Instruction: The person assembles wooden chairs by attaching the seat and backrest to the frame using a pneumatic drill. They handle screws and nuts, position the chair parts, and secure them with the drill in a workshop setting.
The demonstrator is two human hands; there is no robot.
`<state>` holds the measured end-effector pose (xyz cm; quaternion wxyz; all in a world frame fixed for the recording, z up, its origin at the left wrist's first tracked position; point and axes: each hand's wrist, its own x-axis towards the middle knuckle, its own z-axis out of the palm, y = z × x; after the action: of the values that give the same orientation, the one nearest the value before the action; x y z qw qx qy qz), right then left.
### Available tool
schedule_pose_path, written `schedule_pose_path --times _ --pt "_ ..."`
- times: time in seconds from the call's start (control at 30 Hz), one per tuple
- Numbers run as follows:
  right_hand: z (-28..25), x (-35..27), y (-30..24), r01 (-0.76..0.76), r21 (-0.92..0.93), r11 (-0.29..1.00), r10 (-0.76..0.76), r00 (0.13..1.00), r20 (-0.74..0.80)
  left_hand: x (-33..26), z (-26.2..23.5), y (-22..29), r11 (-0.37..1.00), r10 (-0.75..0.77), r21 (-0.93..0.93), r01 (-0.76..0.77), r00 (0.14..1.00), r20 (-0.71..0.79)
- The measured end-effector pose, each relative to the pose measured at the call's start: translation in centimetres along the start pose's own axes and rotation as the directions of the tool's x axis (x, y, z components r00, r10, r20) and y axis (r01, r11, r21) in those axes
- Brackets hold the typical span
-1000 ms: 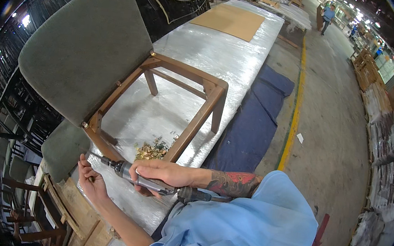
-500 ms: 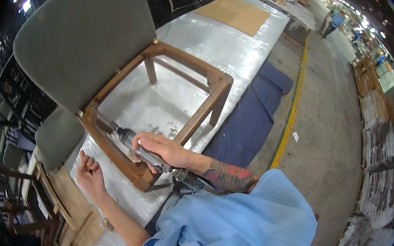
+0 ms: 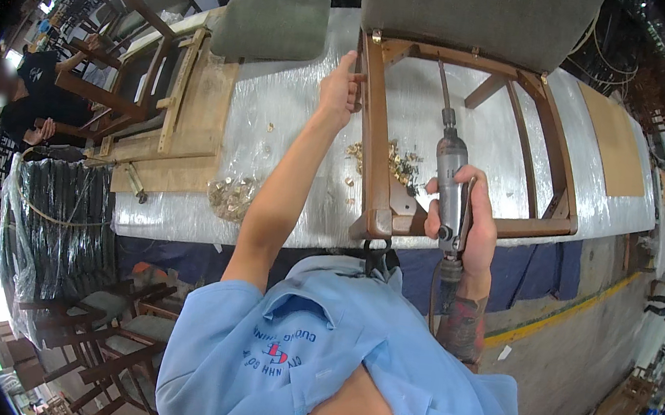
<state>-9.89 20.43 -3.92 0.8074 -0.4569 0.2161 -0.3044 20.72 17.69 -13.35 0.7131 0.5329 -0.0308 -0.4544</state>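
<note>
A brown wooden chair frame (image 3: 373, 131) with a grey upholstered backrest (image 3: 482, 17) at its far side rests on the plastic-wrapped bench (image 3: 294, 114). Wrapped around a grey power screwdriver (image 3: 453, 171), my right hand (image 3: 480, 223) holds it over the open seat frame. The long bit points away from me, its tip overlapping the far rail in view; contact is unclear. My left hand (image 3: 340, 91) is close against the outer side of the left rail, index finger stretched and the others loosely bent. I see nothing held in it.
Loose brass-coloured hardware (image 3: 394, 164) lies partly inside the frame, and a clear bag of hardware (image 3: 232, 197) sits to the left. Beyond are a grey-green padded panel (image 3: 275, 25) and wooden boards (image 3: 199, 125). A person (image 3: 33, 91) handles another chair at far left. Cardboard (image 3: 611, 139) lies right.
My view has turned. The screwdriver's bit has shifted from the frame's left corner towards the middle of the backrest-side rail. My left hand has moved farther forward, close to the left rail.
</note>
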Motion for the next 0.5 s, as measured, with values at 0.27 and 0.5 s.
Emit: schedule_pose_path --times 0.27,0.5 --pt "0.0 -0.1 -0.1 0.038 -0.05 0.998 -0.039 0.999 -0.032 1.9 2.8 1.5 0.959 0.163 0.236 -0.156 0.987 -0.011" --pt "0.2 0.4 -0.2 0.023 -0.134 0.991 -0.026 0.999 -0.02 1.9 3.5 2.7 0.948 0.19 0.261 -0.182 0.982 -0.007"
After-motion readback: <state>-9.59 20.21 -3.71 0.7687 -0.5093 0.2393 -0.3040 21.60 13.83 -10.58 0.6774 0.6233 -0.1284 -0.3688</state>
